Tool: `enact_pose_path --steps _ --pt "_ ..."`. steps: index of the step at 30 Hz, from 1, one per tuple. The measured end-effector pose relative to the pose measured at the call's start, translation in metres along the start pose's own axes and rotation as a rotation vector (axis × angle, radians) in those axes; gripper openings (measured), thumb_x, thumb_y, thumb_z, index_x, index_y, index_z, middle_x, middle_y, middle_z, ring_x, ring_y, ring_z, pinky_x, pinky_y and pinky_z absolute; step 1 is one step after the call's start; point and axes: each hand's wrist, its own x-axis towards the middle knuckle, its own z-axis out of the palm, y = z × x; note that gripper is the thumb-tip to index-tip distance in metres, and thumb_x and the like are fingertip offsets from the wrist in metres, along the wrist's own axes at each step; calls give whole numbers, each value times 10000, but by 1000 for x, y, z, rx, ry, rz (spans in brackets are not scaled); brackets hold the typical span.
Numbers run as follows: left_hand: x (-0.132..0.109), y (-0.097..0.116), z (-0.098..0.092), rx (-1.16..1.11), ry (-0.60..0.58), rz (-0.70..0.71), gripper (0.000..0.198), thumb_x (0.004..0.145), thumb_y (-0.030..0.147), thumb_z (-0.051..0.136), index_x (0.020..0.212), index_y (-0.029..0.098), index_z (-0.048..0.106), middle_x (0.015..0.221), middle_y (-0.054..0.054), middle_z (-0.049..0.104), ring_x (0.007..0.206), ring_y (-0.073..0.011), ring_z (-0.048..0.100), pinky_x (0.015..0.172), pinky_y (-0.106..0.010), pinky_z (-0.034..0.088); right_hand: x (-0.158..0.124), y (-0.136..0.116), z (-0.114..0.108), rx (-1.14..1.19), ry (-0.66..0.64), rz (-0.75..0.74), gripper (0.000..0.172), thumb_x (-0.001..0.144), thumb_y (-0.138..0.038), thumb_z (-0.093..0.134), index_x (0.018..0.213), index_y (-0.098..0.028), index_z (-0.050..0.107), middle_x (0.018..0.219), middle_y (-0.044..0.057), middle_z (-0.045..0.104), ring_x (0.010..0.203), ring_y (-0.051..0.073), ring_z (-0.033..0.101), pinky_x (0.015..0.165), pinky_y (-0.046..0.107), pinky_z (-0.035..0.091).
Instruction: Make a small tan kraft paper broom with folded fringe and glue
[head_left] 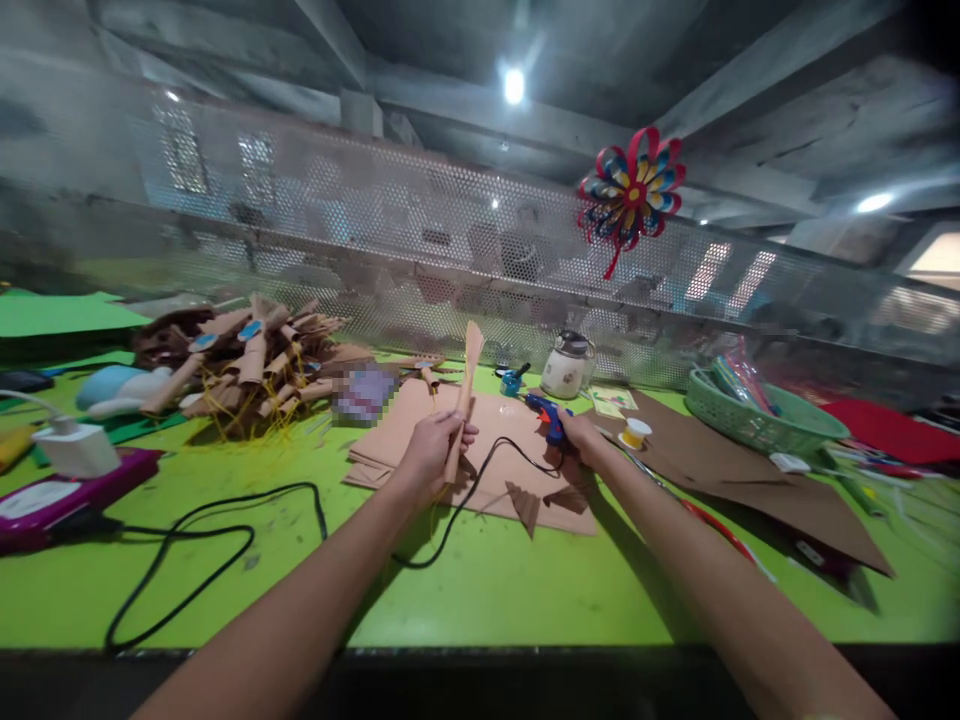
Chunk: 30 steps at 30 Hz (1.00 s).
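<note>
My left hand [439, 450] is closed round a rolled brown paper tube [469, 375], which stands nearly upright with a flared top end. A blue glue gun [551, 418] is in my right hand [579, 437], its nozzle pointing to the left. The gun's black cord [480, 478] loops across the table. Under both hands lie stacked sheets of brown paper [390, 425]. Small folded dark brown paper pieces [523, 505] rest on the stack's front part.
On the left lie a heap of brown paper rolls [255, 360] with yellow threads and a purple power strip [82, 500]. A patterned jug [568, 368], a thread spool [635, 433] and a green basket [765, 420] stand behind and right. A paper flower [634, 193] hangs on the mesh partition [420, 230].
</note>
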Motion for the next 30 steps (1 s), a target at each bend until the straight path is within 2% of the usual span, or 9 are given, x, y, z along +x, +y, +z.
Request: enact_pose_path --steps 5,11,13,14,16,18,21,25,30 --pt "0 -1 2 24 -24 1 114 787 115 499 717 77 580 612 -65 593 484 -79 519 448 -164 415 -15 6 -19 -157 27 -61 501 845 -517 435 500 -165 519 361 46 503 297 133 458 340 244 356" --pt "0 -3 2 33 -42 22 136 782 161 514 701 77 582 626 -63 585 490 -76 509 447 -167 403 -61 4 -31 -238 116 -371 395 785 -496 532 574 -164 569 483 8 555 443 122 495 477 237 380" --pt "1 -5 1 39 -38 29 117 777 166 523 733 78 584 633 -62 589 499 -80 514 460 -173 411 -80 0 -26 -293 46 -487 333 769 -459 568 615 -165 603 546 10 591 505 132 517 513 241 388" --pt "1 -6 1 44 -35 32 110 775 167 527 749 78 585 634 -60 591 502 -81 515 467 -176 415 -89 -2 -22 -366 -39 -579 303 786 -425 556 648 -164 624 591 18 614 541 138 532 533 244 395" --pt "1 -7 1 55 -29 38 108 774 170 532 774 77 587 634 -58 592 504 -82 515 478 -180 420 -103 -6 -13 -575 -232 -722 247 807 -354 542 710 -163 664 692 42 654 621 149 562 579 248 403" --pt "1 -8 1 68 -25 42 112 775 171 534 792 75 589 631 -54 590 504 -81 513 476 -177 414 -110 -8 -6 -804 -339 -794 223 812 -309 535 750 -161 690 765 73 668 703 170 580 610 255 395" --pt "1 -9 0 84 -23 41 117 771 171 540 810 76 594 629 -53 589 504 -85 517 465 -177 405 -112 -12 -7 -993 -370 -795 216 823 -279 526 807 -162 707 828 101 668 777 194 586 625 256 381" --pt "2 -9 0 93 -27 34 119 764 184 551 796 79 599 632 -57 591 510 -91 522 477 -191 418 -104 -17 -33 -1012 -386 -755 192 820 -224 535 921 -183 693 926 91 652 819 190 578 644 248 387" --pt "2 -8 1 72 -43 54 117 734 198 582 752 83 594 634 -57 590 508 -86 515 466 -184 403 -101 -7 -60 -1018 -447 -806 211 789 -286 602 977 -222 674 997 79 627 938 223 545 761 305 410"
